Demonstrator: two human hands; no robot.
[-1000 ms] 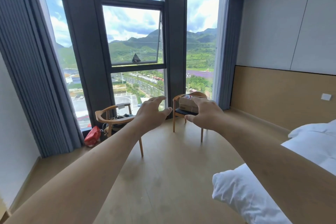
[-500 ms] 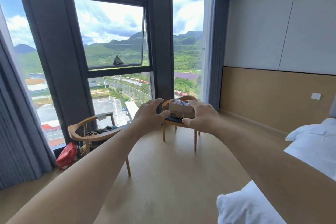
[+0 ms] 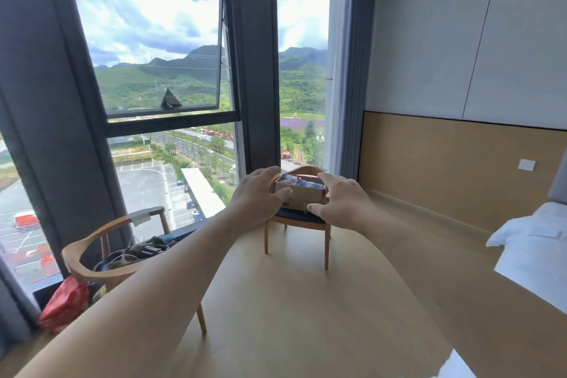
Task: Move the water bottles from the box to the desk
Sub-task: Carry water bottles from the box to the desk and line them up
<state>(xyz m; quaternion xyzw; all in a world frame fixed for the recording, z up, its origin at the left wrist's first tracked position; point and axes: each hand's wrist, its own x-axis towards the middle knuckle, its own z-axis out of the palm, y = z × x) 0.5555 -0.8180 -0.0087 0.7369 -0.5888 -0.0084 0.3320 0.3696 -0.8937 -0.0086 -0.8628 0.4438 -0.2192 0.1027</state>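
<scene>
open floor (image 3: 291, 316) ahead, cluttered chair (image 3: 101, 258) left, bed (image 3: 534, 258) right

Cardboard box (image 3: 300, 194): brown, open-topped, sitting level on the dark seat of a wooden chair (image 3: 297, 222) by the window. Water bottles (image 3: 302, 182) lie inside, packed together; count indeterminate.

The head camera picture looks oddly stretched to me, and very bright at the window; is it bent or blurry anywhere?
Head view: wide-angle bending bows the window frame and stretches both forearms at the bottom edge; daylight through the glass is bright, the sky near white; the left hand and right hand look slightly soft, and the bottles in the cardboard box are too small to make out.
</scene>
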